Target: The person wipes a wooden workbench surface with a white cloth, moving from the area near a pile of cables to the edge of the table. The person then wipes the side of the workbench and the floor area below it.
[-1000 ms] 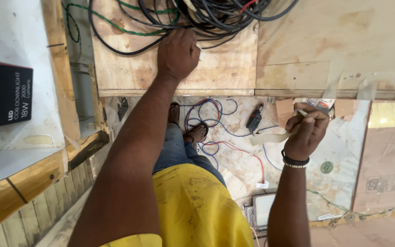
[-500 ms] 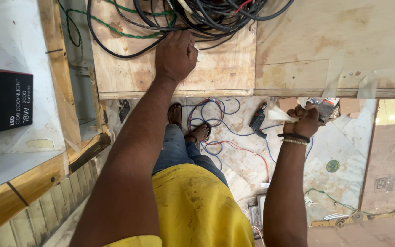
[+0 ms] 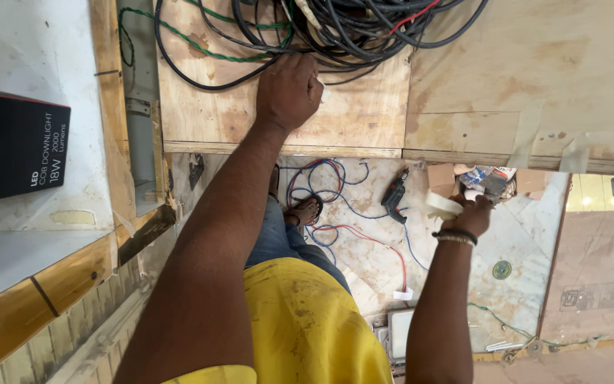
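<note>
At the far left a black carton lies on a pale ledge, its left side cut off by the frame edge. Beside it a raw timber batten runs down past a narrow dark gap whose depth is hard to read.

Next comes the plywood panel. The left hand rests knuckles-up on it, fingers curled in. It touches the lower strands of the tangle of black cables, whose top is cut off by the frame, but the fingertips are tucked under, so whether they pinch a cable cannot be told. A small pale scrap shows at the hand's right edge, too little of it visible to name. A green wire loops through the same tangle.

Far below, between the arms, a sandalled foot stands among loose blue and red wires on a dusty floor; a dark power drill lies just right of them.

Further right, the right hand, banded at the wrist, is closed around a pale, flattish piece that sticks out to its left; its kind is unclear. Litter beyond the knuckles is partly hidden by them.
</note>
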